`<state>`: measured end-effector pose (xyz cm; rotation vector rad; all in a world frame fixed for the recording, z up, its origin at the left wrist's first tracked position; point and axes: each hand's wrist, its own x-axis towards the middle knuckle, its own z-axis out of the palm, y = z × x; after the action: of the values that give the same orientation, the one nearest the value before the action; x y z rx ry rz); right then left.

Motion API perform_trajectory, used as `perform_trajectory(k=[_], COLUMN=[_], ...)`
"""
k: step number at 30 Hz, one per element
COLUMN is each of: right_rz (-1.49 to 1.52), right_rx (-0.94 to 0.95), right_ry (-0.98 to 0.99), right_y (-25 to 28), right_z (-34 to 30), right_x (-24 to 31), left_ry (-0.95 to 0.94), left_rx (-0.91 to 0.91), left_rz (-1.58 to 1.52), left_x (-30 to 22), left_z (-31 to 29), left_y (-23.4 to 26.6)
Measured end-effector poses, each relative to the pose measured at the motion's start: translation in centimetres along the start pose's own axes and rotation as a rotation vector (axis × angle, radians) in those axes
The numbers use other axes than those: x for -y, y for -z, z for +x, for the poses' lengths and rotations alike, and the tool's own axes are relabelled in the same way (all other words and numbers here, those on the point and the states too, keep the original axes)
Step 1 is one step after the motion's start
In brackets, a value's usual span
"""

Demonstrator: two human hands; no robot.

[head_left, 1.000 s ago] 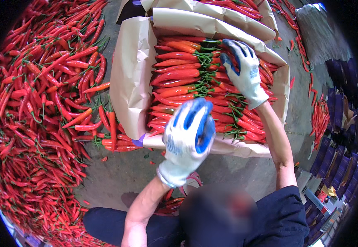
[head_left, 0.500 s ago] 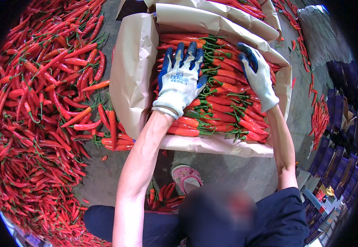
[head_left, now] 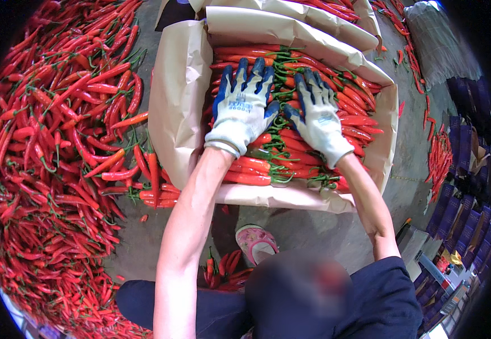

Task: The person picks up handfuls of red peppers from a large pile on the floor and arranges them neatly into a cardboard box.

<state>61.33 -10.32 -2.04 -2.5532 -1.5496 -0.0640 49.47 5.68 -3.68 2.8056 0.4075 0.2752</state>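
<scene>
Rows of red chili peppers (head_left: 254, 177) fill a box lined with brown paper (head_left: 179, 96) in front of me. Their green stems meet along the middle of the box. My left hand (head_left: 241, 107), in a white glove with blue fingertips, lies flat on the left row with its fingers apart. On the right row rests my right hand (head_left: 317, 114), gloved the same way, its fingers stretched out over the peppers and its thumb toward the stems. Neither hand grasps a pepper; the palms are hidden from view.
A large heap of loose chilies (head_left: 47, 169) covers the floor at left. Another paper-lined box (head_left: 290, 17) stands beyond mine. At right are a smaller chili pile (head_left: 440, 161), a plastic-wrapped bundle (head_left: 442, 42) and purple cartons (head_left: 454, 217). A pink shoe (head_left: 256, 243) is just below the box.
My right hand has moved left from the right side of the box and now lies flat on the peppers. My left hand stays almost in place. The box has shifted slightly left.
</scene>
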Motion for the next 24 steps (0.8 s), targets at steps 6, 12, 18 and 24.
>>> perform_trajectory(k=[6, 12, 18, 24], right_rz=[1.076, 0.23, -0.156, -0.085], right_rx=[-0.348, -0.102, 0.015, -0.041], right_ry=[-0.372, -0.077, -0.055, -0.036], right_y=[4.8, 6.0, 3.2, 3.3], right_z=[-1.3, -4.7, -4.1, -4.8], right_x=[-5.4, -3.3, -1.0, 1.0], left_ry=[0.017, -0.074, -0.068, -0.064], left_rx=[0.059, 0.064, 0.106, 0.072], left_rz=[-0.223, -0.098, -0.074, -0.045], left_x=[0.1, -2.7, -2.2, -2.1], left_z=[-0.3, -6.3, -6.8, -7.2], left_y=[4.9, 5.0, 2.3, 1.8])
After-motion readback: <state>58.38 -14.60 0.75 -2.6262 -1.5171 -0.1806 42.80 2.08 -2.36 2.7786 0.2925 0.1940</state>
